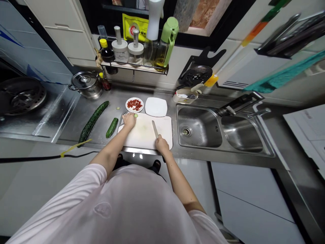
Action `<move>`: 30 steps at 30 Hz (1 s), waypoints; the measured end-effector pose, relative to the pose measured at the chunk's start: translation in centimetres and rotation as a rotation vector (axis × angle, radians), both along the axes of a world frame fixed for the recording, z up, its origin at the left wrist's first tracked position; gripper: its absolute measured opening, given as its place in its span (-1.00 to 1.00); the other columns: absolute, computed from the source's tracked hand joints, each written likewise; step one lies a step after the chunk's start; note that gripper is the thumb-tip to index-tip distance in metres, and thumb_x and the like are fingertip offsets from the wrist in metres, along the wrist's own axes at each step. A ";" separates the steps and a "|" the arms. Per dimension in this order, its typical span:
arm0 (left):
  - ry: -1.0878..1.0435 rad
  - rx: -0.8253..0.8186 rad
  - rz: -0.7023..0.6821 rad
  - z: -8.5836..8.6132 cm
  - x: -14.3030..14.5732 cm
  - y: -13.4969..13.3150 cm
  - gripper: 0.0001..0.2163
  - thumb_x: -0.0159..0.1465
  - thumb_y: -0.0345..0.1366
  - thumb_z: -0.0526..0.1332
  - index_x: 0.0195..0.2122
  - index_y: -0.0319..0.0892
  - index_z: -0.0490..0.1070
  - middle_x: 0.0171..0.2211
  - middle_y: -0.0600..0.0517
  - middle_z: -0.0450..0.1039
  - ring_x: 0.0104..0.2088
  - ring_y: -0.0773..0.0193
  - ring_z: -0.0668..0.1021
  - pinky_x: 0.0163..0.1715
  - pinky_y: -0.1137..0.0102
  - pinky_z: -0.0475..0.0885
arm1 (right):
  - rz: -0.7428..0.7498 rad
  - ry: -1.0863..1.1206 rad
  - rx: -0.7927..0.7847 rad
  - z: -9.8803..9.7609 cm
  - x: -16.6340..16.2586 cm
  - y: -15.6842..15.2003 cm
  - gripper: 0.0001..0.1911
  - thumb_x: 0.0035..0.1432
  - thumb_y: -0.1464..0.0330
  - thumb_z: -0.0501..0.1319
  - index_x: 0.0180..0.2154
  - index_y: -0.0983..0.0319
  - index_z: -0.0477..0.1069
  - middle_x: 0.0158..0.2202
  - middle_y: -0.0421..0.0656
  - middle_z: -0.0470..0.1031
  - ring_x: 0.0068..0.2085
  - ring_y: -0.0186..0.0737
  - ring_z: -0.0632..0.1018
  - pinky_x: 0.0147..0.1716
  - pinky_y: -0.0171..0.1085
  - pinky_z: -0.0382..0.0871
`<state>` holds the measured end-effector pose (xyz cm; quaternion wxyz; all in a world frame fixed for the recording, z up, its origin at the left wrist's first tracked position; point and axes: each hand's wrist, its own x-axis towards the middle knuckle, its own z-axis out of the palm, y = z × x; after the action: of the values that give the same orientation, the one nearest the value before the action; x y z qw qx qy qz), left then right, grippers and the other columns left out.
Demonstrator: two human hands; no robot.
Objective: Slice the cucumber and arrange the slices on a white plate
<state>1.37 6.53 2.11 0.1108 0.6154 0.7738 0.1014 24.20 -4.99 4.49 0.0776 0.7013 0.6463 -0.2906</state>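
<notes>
My left hand [129, 120] rests at the far left corner of a white cutting board [144, 134], fingers curled beside a small cucumber end slice [135, 116]. Whether it grips anything I cannot make out. My right hand [161, 145] is closed on the handle of a knife [155, 128], whose blade lies over the board pointing away from me. A short cucumber piece [112, 127] lies on the steel counter left of the board. A long whole cucumber [92, 121] lies further left.
Behind the board stand a small plate of chopped red chili [134, 104] and an empty white plate [155, 106]. A double sink [199, 127] lies to the right. A lidded pot [85, 83] and a rack of bottles [134, 51] stand at the back.
</notes>
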 end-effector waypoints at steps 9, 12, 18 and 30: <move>-0.310 0.005 0.095 -1.2 0.2 0.8 -0.85 0.19 -0.33 0.15 -0.24 -0.12 0.45 -0.24 -0.02 0.51 -0.20 0.19 0.49 -0.18 0.34 0.28 | 0.021 0.014 0.019 -0.3 0.2 0.0 -0.70 0.32 0.36 -0.14 0.01 0.24 0.20 -0.18 0.03 0.50 -0.15 -0.05 0.52 -0.24 -0.19 0.31; -0.490 -0.040 0.155 -1.6 1.0 0.4 -0.85 0.15 -0.32 0.20 -0.24 -0.14 0.44 -0.32 0.06 0.51 -0.30 0.30 0.50 -0.27 0.44 0.31 | 0.018 0.011 0.018 -0.3 0.1 0.1 -0.70 0.32 0.36 -0.14 0.01 0.24 0.20 -0.18 0.02 0.50 -0.15 -0.04 0.52 -0.24 -0.20 0.31; -0.568 -0.037 0.150 -2.4 2.7 -1.6 -0.82 0.12 -0.36 0.20 -0.23 -0.13 0.45 -0.41 0.10 0.48 -0.37 0.32 0.49 -0.31 0.45 0.33 | 0.017 0.006 0.010 -0.2 0.1 0.1 -0.70 0.32 0.36 -0.13 0.01 0.23 0.20 -0.18 0.03 0.50 -0.15 -0.04 0.53 -0.25 -0.19 0.32; -0.456 0.042 0.032 -2.7 3.7 -4.5 -0.82 0.17 -0.36 0.15 -0.21 -0.11 0.45 -0.42 0.06 0.49 -0.34 0.26 0.51 -0.30 0.41 0.32 | 0.010 0.016 0.025 -0.4 0.2 0.1 -0.70 0.32 0.36 -0.13 0.02 0.23 0.20 -0.18 0.01 0.50 -0.16 -0.07 0.52 -0.24 -0.20 0.31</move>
<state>5.05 2.04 -0.56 0.2685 0.5665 0.7359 0.2558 24.41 -4.93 4.09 0.0650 0.6966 0.6540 -0.2877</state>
